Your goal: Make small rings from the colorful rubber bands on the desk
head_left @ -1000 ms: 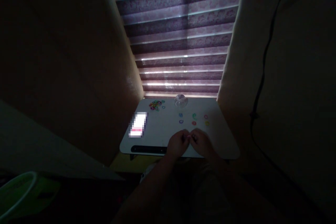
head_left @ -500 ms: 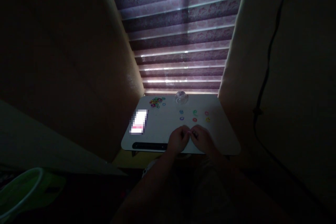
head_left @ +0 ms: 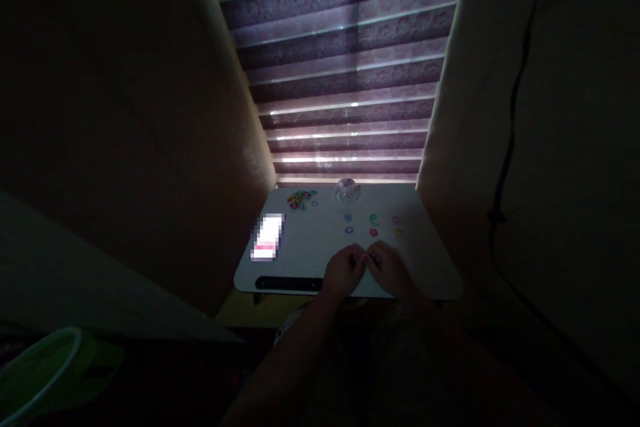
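Observation:
My left hand (head_left: pixel 344 271) and my right hand (head_left: pixel 387 269) rest together on the near part of a small white lap table (head_left: pixel 310 247), fingertips pinched against each other on something tiny and pinkish that I cannot make out. Just beyond my fingers lie several small coloured rings (head_left: pixel 373 225) laid out in rows. A heap of more coloured rings (head_left: pixel 300 199) sits at the table's far left. A clear round container (head_left: pixel 347 191) stands at the far edge.
A lit phone (head_left: pixel 268 237) lies on the table's left side. A dark slot (head_left: pixel 287 283) runs along the near edge. Striped blinds (head_left: pixel 345 80) hang behind. A black cable (head_left: pixel 505 167) runs down the right wall. A green bowl (head_left: pixel 40 373) sits at bottom left.
Both hands stay pinched together at the same spot on the table; only the view has shifted slightly.

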`<state>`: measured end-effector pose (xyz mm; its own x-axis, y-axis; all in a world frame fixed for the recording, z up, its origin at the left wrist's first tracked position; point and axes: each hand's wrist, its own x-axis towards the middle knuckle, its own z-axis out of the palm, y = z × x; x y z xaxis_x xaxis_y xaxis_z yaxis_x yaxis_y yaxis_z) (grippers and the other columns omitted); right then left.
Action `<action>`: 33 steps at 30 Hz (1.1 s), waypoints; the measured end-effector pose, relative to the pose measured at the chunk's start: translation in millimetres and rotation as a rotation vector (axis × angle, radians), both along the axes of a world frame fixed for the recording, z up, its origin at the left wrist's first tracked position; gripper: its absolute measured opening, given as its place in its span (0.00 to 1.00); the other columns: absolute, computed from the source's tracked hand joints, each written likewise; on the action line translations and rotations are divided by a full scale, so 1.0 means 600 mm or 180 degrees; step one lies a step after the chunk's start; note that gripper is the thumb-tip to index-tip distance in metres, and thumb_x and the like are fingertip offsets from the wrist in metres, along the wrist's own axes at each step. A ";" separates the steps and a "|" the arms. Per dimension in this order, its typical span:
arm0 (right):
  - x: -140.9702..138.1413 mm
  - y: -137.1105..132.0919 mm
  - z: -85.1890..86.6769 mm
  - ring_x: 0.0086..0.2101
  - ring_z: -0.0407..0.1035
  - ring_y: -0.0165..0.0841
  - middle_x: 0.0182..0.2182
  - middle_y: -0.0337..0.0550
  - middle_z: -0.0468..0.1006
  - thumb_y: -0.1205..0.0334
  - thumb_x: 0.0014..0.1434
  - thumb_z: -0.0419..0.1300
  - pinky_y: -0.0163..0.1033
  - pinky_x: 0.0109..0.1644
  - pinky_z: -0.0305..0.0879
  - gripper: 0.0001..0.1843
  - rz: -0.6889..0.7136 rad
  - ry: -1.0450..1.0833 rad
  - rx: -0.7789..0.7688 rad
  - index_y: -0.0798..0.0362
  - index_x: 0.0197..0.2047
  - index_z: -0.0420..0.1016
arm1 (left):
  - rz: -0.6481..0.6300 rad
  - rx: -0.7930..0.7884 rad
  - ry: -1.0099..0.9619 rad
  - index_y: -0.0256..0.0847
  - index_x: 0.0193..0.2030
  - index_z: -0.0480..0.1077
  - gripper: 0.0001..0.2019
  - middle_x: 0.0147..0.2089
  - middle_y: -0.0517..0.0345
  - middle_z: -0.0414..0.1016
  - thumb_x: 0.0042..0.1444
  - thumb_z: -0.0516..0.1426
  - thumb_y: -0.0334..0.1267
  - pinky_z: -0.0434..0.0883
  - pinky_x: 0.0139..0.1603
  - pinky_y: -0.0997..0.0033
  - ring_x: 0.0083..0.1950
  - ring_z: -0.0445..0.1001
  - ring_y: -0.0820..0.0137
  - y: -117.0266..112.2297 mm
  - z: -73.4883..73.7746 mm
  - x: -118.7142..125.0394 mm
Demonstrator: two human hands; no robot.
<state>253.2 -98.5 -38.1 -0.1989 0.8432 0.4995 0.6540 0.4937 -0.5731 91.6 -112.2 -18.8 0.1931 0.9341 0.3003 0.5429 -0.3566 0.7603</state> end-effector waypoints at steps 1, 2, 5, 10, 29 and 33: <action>0.000 0.001 -0.001 0.29 0.65 0.32 0.27 0.40 0.71 0.61 0.62 0.56 0.36 0.34 0.58 0.07 -0.0008 0.0008 -0.0007 0.51 0.32 0.69 | 0.0004 -0.0008 0.0017 0.40 0.36 0.71 0.13 0.31 0.59 0.74 0.62 0.53 0.46 0.64 0.34 0.73 0.31 0.69 0.72 0.000 0.000 0.000; 0.000 0.001 -0.002 0.29 0.65 0.32 0.27 0.40 0.71 0.62 0.61 0.56 0.36 0.34 0.58 0.06 -0.0019 0.0026 -0.0019 0.51 0.32 0.69 | 0.0015 -0.0016 0.0028 0.40 0.36 0.71 0.12 0.31 0.60 0.74 0.62 0.53 0.46 0.64 0.34 0.73 0.31 0.69 0.72 0.000 0.000 0.000; 0.000 0.003 -0.006 0.28 0.65 0.31 0.27 0.40 0.71 0.63 0.59 0.57 0.35 0.33 0.58 0.04 -0.0046 0.0076 -0.0041 0.51 0.32 0.69 | 0.0024 -0.0001 0.0057 0.40 0.36 0.71 0.11 0.31 0.60 0.74 0.62 0.54 0.45 0.64 0.33 0.73 0.31 0.69 0.73 0.001 -0.003 0.001; 0.001 0.004 -0.009 0.29 0.64 0.32 0.28 0.41 0.71 0.62 0.58 0.57 0.35 0.32 0.57 0.04 -0.0102 -0.0021 0.0062 0.51 0.32 0.69 | -0.0021 0.0081 0.0065 0.41 0.36 0.70 0.11 0.31 0.61 0.74 0.62 0.53 0.45 0.63 0.34 0.74 0.31 0.69 0.73 0.003 -0.009 0.001; 0.005 0.002 -0.004 0.30 0.64 0.34 0.29 0.42 0.71 0.58 0.63 0.54 0.37 0.34 0.58 0.09 0.0061 -0.0010 0.0083 0.51 0.32 0.68 | 0.0142 0.0043 0.0220 0.41 0.39 0.73 0.12 0.34 0.59 0.76 0.63 0.53 0.45 0.64 0.34 0.74 0.33 0.71 0.71 -0.001 -0.002 0.003; 0.005 0.002 -0.002 0.31 0.65 0.34 0.29 0.42 0.71 0.57 0.63 0.54 0.37 0.35 0.59 0.09 0.0081 -0.0035 0.0071 0.51 0.33 0.69 | 0.0178 0.0044 0.0244 0.41 0.38 0.72 0.12 0.34 0.58 0.76 0.63 0.53 0.46 0.64 0.35 0.73 0.34 0.71 0.71 -0.001 -0.002 0.004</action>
<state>256.2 -97.1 -39.6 -0.2257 0.8265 0.5157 0.6473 0.5228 -0.5547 93.7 -112.7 -19.8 0.1637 0.9399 0.2996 0.6188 -0.3343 0.7109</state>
